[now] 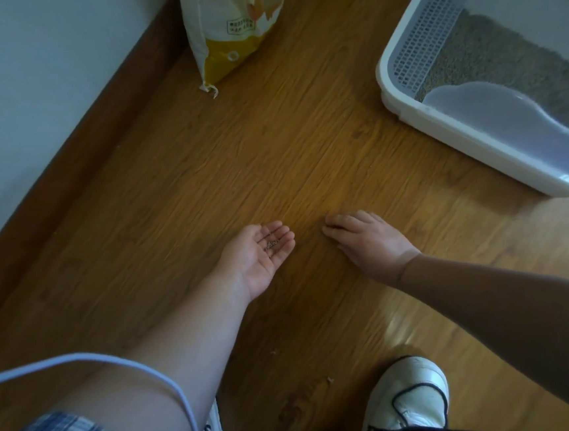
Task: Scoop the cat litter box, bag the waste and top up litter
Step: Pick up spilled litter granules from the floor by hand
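Mid-frame, the left hand lies palm-up, fingers relaxed, cradling stray litter grains; the right hand rests fingertips-down on the floor, gripping nothing visible. Likely gathering spilled litter.

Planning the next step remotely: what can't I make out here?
Head view:
- Litter box: far part cut off by right and top edges.
- Litter bag: top cut off; open or sealed unclear.
- Bits in left hand: too small to identify.
- Right hand: palm down, hides anything beneath.

A single head-worn wide-angle view looks steeply down, close over the wooden floor.
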A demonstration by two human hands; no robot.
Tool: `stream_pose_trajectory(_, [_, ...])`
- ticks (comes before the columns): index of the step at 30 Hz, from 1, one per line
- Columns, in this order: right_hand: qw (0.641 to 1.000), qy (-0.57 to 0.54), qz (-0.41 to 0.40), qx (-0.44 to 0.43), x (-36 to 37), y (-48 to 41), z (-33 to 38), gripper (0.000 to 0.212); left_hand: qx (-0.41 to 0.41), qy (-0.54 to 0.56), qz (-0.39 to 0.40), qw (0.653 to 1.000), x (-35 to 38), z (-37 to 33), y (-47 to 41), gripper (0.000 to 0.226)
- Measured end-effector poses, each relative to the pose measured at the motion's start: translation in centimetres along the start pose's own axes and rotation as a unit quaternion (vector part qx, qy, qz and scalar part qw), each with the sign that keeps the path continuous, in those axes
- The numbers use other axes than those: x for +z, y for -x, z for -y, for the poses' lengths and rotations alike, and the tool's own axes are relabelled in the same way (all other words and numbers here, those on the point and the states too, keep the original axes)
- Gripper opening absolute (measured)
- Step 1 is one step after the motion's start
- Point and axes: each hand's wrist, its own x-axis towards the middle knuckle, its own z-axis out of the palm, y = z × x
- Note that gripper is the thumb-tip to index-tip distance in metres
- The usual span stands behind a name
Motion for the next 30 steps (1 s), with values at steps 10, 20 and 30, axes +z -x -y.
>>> stream_pose_trajectory(10, [0.995,-0.081,-0.052,0.001,0.0,-1.0,-0.5,0.004,-0.005,-0.003,0.011,1.0,0.3,0.9,0.1,0.034])
stream_pose_trajectory(20, [0.997,0.003,-0.027,0.079,-1.0,-0.8,0.2,0.052,0.0,0.021,0.01,1.0,-0.2,-0.2,0.2,0.033])
stream_pose_trajectory(30, [0.992,0.084,0.096,0.024,2.6,1.0,6.5,0.074,0.053,0.06,-0.016,0.997,-2.2,-3.4,1.2,0.033])
